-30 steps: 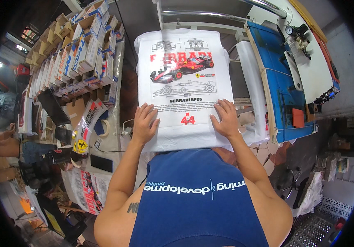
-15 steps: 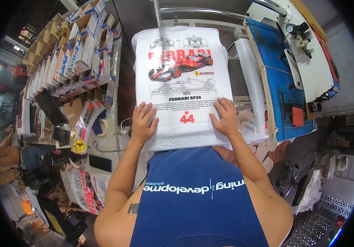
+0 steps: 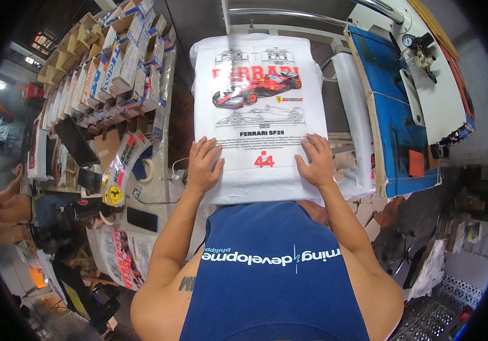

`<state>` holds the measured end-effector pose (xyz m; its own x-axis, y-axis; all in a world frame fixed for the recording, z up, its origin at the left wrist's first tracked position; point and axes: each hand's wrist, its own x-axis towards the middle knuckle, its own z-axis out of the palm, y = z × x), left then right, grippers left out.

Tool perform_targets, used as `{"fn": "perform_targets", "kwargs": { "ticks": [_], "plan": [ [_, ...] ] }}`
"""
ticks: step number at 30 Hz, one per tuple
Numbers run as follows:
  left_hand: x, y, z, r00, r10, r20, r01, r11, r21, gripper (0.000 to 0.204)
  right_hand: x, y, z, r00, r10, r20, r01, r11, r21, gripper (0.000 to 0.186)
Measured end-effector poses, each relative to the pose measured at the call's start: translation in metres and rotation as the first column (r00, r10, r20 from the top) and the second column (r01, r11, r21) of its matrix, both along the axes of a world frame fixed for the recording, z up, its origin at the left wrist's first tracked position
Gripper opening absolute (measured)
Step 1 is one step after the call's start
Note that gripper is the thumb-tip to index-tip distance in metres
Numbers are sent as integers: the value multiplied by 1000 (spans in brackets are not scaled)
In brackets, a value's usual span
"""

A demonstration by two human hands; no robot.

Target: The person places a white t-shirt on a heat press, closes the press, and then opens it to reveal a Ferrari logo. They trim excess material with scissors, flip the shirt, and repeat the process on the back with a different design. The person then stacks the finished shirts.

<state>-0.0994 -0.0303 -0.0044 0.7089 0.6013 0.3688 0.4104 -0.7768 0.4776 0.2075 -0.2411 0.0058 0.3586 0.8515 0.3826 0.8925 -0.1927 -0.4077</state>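
Note:
A white T-shirt (image 3: pixel 238 182) lies stretched over a flat board in front of me, printed with a red racing car, line drawings and lettering. My left hand (image 3: pixel 203 165) rests on its near left side, palm down with the fingers stretched out. On the near right side lies my right hand (image 3: pixel 317 162), also flat, its fingers apart. The thumbs point inward, either side of the red print at the bottom. Neither hand holds anything. The board's surface is hidden by the cloth.
At right stands a blue-topped platen (image 3: pixel 389 119) beside a white machine with a pressure gauge (image 3: pixel 407 40). Small cardboard boxes (image 3: pixel 116 74) are stacked at far left. A phone (image 3: pixel 142 219), a tape roll (image 3: pixel 147 170) and a printed sheet (image 3: pixel 122 256) lie on the left table. Another person's arm shows at far left.
The view has shifted slightly, so the scene sits a little further right. Both hands stay flat on the T-shirt, in nearly the same places.

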Motion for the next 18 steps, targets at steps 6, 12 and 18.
{"fn": "perform_targets", "kwargs": {
  "ticks": [6, 12, 18],
  "plan": [
    [2, 0, 3, 1000, -11, 13, 11, 1000, -10, 39, 0, 0, 0, 1000, -16, -2, 16, 999, 35, 44],
    [1, 0, 2, 1000, -19, -5, 19, 1000, 10, 38, -2, -1, 3, 1000, -9, 14, 9, 999, 40, 44],
    [1, 2, 1, 1000, -29, 6, 28, 1000, 9, 39, -1, -1, 1, 1000, -10, -23, 11, 1000, 26, 44]
  ]
}}
